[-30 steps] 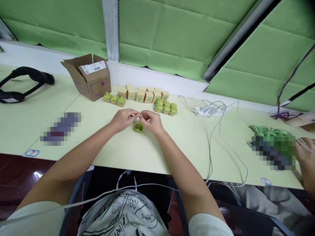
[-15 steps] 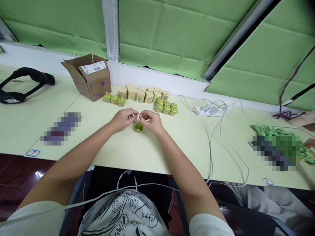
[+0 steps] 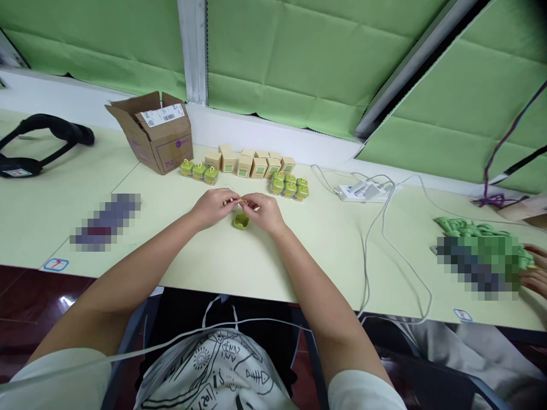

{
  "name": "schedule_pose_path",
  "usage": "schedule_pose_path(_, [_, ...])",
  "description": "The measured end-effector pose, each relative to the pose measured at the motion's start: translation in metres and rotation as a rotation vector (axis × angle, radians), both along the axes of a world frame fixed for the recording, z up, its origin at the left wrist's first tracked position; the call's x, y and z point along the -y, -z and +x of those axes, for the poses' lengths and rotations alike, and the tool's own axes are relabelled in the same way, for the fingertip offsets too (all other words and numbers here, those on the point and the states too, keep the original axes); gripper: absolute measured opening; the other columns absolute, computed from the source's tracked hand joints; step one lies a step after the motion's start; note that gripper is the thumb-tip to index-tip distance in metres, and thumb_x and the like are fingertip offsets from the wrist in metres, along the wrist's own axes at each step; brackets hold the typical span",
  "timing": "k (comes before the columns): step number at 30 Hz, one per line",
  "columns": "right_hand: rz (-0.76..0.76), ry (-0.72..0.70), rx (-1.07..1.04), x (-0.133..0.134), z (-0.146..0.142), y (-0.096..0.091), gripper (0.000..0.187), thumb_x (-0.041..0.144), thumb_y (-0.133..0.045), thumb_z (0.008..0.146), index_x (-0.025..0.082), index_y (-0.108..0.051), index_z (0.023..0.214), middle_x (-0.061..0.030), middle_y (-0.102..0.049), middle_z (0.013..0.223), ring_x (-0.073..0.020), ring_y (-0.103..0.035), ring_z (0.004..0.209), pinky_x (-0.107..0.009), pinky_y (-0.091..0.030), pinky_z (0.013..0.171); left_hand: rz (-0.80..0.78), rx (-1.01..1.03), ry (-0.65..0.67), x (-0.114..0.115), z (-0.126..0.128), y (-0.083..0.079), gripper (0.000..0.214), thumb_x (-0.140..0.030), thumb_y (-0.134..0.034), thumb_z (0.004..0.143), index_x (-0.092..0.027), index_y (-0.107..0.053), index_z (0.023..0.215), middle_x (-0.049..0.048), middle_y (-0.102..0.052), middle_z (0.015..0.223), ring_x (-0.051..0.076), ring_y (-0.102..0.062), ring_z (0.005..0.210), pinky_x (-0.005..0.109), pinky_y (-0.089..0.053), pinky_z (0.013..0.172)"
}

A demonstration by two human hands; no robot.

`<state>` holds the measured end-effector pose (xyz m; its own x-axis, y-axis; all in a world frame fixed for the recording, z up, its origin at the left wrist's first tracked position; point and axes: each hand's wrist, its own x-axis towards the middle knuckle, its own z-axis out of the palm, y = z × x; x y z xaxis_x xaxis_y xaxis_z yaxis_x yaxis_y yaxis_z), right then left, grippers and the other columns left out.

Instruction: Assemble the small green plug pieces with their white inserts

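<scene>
My left hand (image 3: 212,206) and my right hand (image 3: 264,210) meet over the pale green table (image 3: 256,256), fingertips pinched together on a small yellow loop (image 3: 243,200) held between them. Just below the fingertips a small green container (image 3: 240,221) lies on the table. Behind my hands stand a row of small tan boxes (image 3: 250,163), three small green jars (image 3: 199,171) to the left and a cluster of several green jars (image 3: 289,187) to the right.
An open cardboard box (image 3: 157,135) stands at the back left, a black strap device (image 3: 38,142) at the far left. A white power strip (image 3: 361,192) with cables (image 3: 384,239) lies to the right. Another person's hand (image 3: 534,273) touches a pile of green items (image 3: 470,230) at the right edge.
My hands stay pinched on the loop in nearly the same place. The other person's hand at the right edge pulled away and has come back to the green pile.
</scene>
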<state>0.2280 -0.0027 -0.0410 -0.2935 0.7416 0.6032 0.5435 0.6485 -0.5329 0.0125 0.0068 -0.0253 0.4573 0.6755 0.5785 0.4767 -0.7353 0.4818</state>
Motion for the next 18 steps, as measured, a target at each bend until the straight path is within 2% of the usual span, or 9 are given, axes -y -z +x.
schedule_pose_path(11, [0.102, -0.012, 0.05, 0.0002, 0.0002, -0.0018, 0.02, 0.029, -0.062, 0.098, 0.019, -0.079, 0.099, -0.0069, -0.078, 0.083, -0.0172, -0.068, 0.07, -0.03, -0.057, 0.07, 0.014, -0.062, -0.043, 0.0003, -0.001, -0.0022, 0.022, -0.029, -0.06, 0.098, -0.023, -0.08, 0.105, 0.0023, -0.081, 0.102, 0.018, -0.073, 0.085, 0.03, -0.053, 0.075])
schedule_pose_path(18, [0.044, 0.027, 0.064, 0.0012, 0.0004, -0.0049, 0.018, 0.029, -0.063, 0.096, 0.021, -0.08, 0.097, -0.0063, -0.078, 0.083, -0.0177, -0.068, 0.072, -0.03, -0.056, 0.072, 0.01, -0.061, -0.045, 0.0025, 0.0003, -0.0027, 0.023, -0.033, -0.059, 0.099, -0.024, -0.078, 0.109, 0.002, -0.08, 0.108, 0.017, -0.073, 0.083, 0.03, -0.053, 0.074])
